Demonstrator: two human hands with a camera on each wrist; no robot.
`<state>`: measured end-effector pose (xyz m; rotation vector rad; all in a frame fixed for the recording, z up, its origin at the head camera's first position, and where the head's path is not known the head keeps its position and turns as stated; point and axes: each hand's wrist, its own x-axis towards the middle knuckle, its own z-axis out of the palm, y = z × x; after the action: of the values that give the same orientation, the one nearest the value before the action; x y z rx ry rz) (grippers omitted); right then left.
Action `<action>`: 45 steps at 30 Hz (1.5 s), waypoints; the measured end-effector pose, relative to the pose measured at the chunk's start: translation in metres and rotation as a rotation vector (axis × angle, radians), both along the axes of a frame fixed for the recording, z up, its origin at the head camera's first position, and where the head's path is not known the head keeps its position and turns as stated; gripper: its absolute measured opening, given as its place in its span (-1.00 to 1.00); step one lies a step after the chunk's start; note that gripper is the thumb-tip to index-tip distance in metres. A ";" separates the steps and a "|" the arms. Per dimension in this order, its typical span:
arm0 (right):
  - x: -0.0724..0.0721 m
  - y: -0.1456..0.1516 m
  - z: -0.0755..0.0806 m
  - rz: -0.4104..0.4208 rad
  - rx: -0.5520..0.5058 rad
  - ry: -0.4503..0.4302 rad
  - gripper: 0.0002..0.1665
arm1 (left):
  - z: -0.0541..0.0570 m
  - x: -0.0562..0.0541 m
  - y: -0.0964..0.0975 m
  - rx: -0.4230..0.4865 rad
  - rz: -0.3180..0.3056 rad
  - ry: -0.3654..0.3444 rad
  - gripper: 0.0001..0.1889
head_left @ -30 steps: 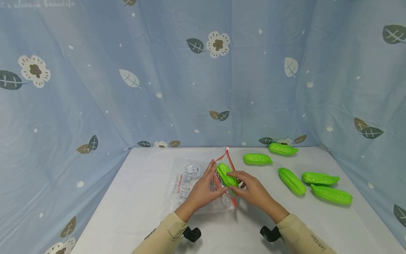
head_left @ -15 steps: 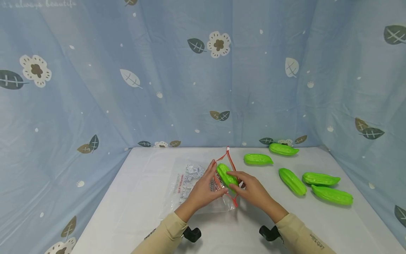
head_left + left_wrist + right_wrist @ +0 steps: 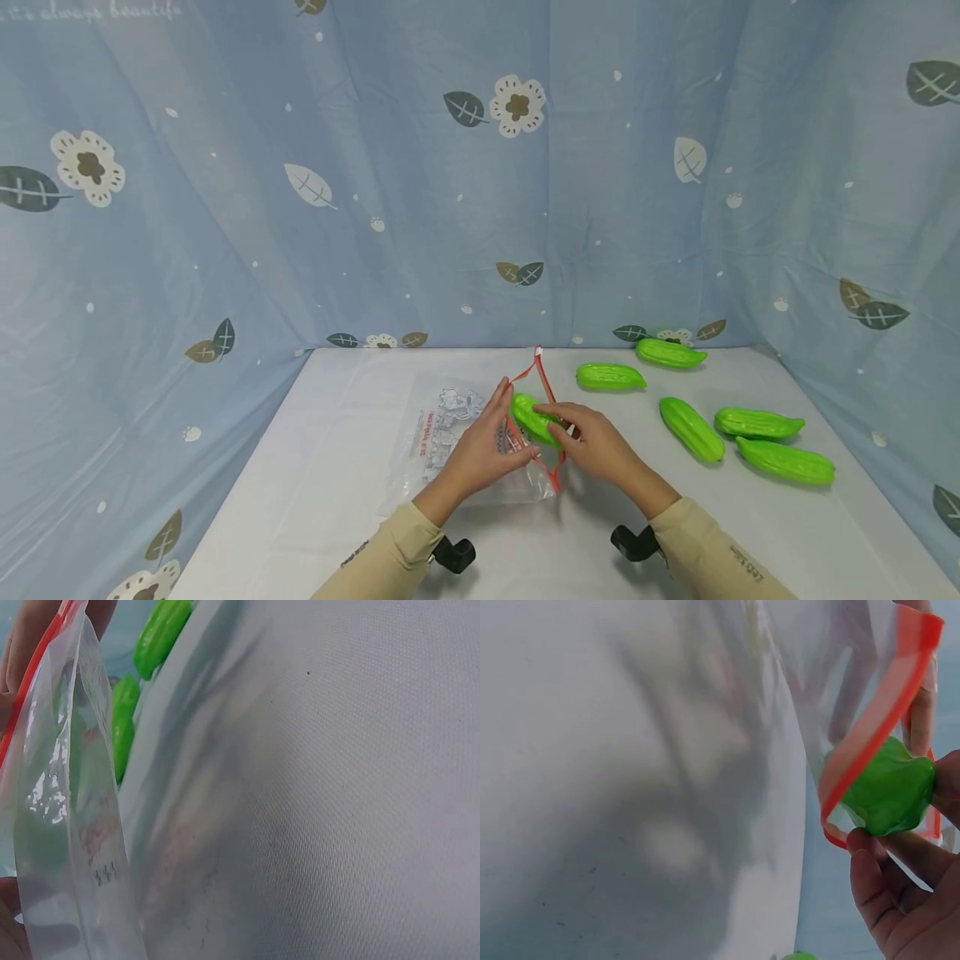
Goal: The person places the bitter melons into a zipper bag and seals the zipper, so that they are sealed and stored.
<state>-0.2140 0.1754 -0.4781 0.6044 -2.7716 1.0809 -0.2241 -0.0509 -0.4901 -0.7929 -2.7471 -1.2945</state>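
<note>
A clear zip bag with a red-edged mouth and grey print lies on the white table, its mouth facing right and held wide. My left hand is at that mouth, thumb and straight fingers spread apart against the red edge. My right hand grips one end of a green, ridged bitter melon, toy-like and shiny. Its far end is inside the mouth, as the right wrist view shows the melon between thumb and fingers beside the red strip. In the left wrist view the bag's side hides most of the melon.
Several more green bitter melons lie to the right: one near the bag, one at the back edge, one slanted, and a pair at far right. A blue patterned curtain stands behind and beside the table.
The held bitter melon has tipped flatter at the bag's mouth, and my right hand has shifted slightly with it. My left hand and the bag have hardly moved.
</note>
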 end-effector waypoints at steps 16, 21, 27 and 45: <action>-0.006 0.001 0.002 0.090 -0.002 -0.022 -0.61 | 0.000 0.001 -0.001 -0.029 -0.009 0.035 0.04; -0.008 0.001 0.001 0.071 -0.035 0.022 -0.60 | 0.001 0.001 -0.001 -0.029 -0.007 0.037 0.06; -0.010 0.000 0.002 0.044 -0.061 0.015 -0.64 | 0.002 0.002 0.000 -0.008 -0.005 0.024 0.07; -0.012 -0.004 0.002 0.012 -0.095 -0.013 -0.71 | 0.005 0.004 0.002 0.006 -0.016 0.022 0.04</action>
<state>-0.2264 0.1718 -0.4756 0.6047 -2.7125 1.2149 -0.2200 -0.0489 -0.4856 -0.8257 -2.7246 -1.2878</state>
